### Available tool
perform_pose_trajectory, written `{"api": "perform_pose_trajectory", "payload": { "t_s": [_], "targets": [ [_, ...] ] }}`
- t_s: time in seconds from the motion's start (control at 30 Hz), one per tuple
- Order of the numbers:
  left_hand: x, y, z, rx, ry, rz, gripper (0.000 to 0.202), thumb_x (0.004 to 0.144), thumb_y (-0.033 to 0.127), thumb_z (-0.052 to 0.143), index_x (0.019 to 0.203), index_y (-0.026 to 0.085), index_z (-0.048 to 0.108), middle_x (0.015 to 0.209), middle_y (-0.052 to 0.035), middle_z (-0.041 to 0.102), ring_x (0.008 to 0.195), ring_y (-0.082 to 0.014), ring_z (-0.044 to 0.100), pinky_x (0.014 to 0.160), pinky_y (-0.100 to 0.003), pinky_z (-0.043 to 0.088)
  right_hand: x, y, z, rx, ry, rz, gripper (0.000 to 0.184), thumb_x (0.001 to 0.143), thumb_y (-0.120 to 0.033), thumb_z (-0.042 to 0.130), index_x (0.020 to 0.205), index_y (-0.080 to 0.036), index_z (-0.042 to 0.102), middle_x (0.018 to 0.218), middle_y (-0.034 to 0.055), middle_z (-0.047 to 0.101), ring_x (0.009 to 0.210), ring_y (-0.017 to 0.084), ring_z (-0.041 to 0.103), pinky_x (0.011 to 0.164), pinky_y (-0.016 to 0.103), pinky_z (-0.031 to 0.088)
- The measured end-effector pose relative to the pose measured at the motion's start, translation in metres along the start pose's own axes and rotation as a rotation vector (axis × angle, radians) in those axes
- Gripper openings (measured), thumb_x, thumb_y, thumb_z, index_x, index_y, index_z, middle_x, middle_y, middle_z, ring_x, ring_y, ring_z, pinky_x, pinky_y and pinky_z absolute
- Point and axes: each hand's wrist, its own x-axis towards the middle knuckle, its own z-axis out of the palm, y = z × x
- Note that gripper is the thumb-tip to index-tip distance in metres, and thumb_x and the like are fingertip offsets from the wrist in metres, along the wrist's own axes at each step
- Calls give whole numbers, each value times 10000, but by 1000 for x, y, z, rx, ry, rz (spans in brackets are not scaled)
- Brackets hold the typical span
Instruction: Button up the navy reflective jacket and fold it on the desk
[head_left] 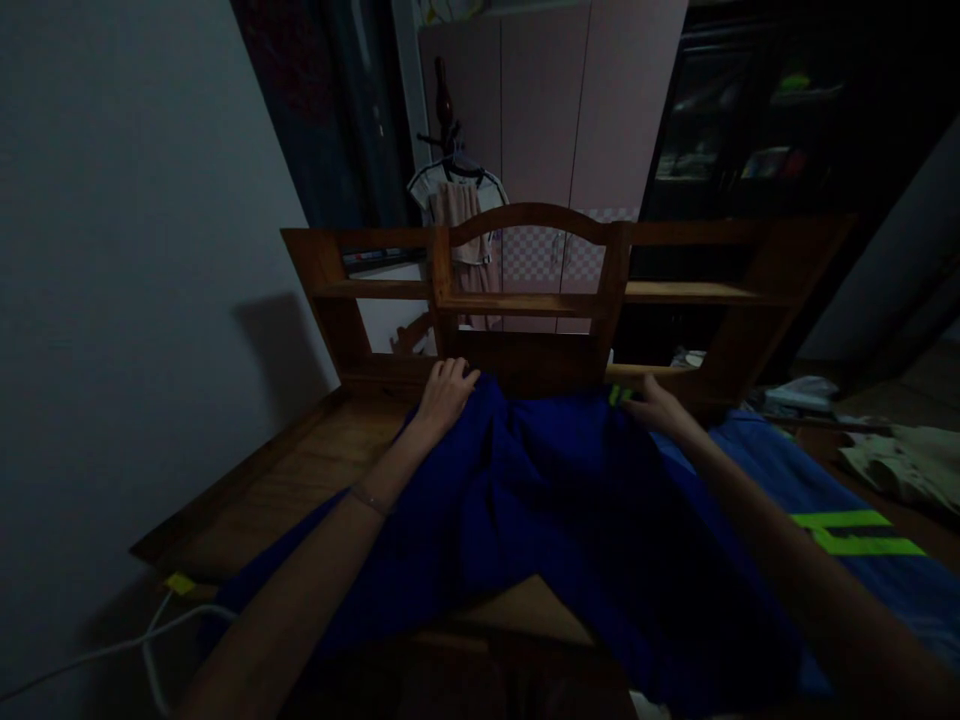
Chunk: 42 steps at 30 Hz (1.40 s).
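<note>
Two hands (447, 392) (654, 405), one blue garment (570, 500), one wooden desk (300, 480), one pink wardrobe (555, 110).

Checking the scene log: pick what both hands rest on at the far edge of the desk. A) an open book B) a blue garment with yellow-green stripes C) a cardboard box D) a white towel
B: the left hand and the right hand both press on the blue garment spread over the wooden desk, its yellow-green stripes showing at the right.

Both arms bare, no sleeves showing to the frame's lower edge; left hand (446, 392) and right hand (656, 405) ungloved; thin bracelet (369, 499) circles the left wrist.
</note>
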Motion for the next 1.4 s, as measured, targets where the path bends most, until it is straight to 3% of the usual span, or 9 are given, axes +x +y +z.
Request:
{"api": "perform_pose_trajectory", "payload": {
  "t_s": [0.1, 0.27, 0.37, 0.47, 0.57, 0.67, 0.8, 1.0, 1.4],
  "targets": [
    [-24, 25, 17, -36, 48, -77, 291, 911, 170, 427, 1170, 175, 561, 1122, -125, 539, 1039, -241, 512, 897, -354, 393, -29, -45, 29, -147, -81, -280, 483, 811, -162, 551, 1282, -116, 455, 1342, 154, 369, 1205, 312, 395, 1001, 430, 383],
    [-35, 59, 33, -448, 33, -339, 181, 925, 275, 435, 979, 178, 578, 940, -79, 592, 854, -189, 577, 770, -288, 434, -38, -109, 90, -45, -280, -408, 515, 876, -81, 503, 1364, -169, 365, 1344, 85, 383, 1148, 249, 458, 989, 347, 402],
    [-32, 60, 55, -808, 23, -526, 164, 842, 285, 576, 954, 167, 589, 957, -90, 619, 911, -208, 587, 833, -320, 431, -26, -108, 124, 17, -336, -357, 579, 835, -24, 546, 1372, -157, 376, 1357, 109, 368, 1154, 269, 447, 997, 354, 372],
    [-32, 54, 84, -1071, -36, -644, 189, 793, 246, 628, 949, 142, 613, 918, -95, 648, 874, -202, 617, 798, -317, 465, -21, -90, 144, 66, -354, -310, 493, 799, 9, 587, 1264, -129, 493, 1193, 117, 510, 1063, 262, 510, 933, 333, 409],
    [-35, 52, 108, -1174, -85, -639, 173, 760, 146, 632, 930, 121, 630, 887, -92, 661, 848, -180, 633, 756, -279, 492, -31, -75, 149, 114, -339, -293, 325, 798, 22, 588, 1083, -133, 589, 1008, 75, 569, 934, 218, 558, 846, 286, 438],
    [-39, 55, 118, -1253, -116, -583, 201, 722, 92, 642, 921, 117, 638, 900, -88, 662, 847, -169, 631, 772, -274, 496, -50, -65, 146, 176, -312, -268, 260, 820, -3, 581, 1027, -159, 601, 963, 42, 559, 793, 169, 568, 746, 248, 449],
    [-42, 54, 114, -1326, -182, -442, 182, 709, 120, 665, 891, 116, 646, 884, -71, 663, 840, -169, 623, 810, -294, 485, -67, -53, 146, 261, -288, -217, 179, 870, -100, 589, 1030, -177, 604, 954, 28, 564, 762, 160, 566, 698, 237, 448],
    [-39, 45, 105, -1381, -291, -272, 215, 739, 217, 673, 924, 111, 651, 912, -75, 657, 860, -177, 612, 812, -288, 469, -67, -43, 146, 337, -284, -150, 122, 935, -274, 555, 975, -185, 629, 921, 23, 589, 796, 184, 574, 687, 254, 447],
    [-49, 46, 98, -1301, -319, -210, 274, 775, 352, 669, 944, 136, 653, 932, -63, 643, 883, -179, 588, 796, -260, 453, -72, -46, 147, 440, -329, -195, 90, 898, -223, 549, 959, -205, 612, 916, 28, 563, 816, 198, 556, 710, 278, 429]
  ]
}}
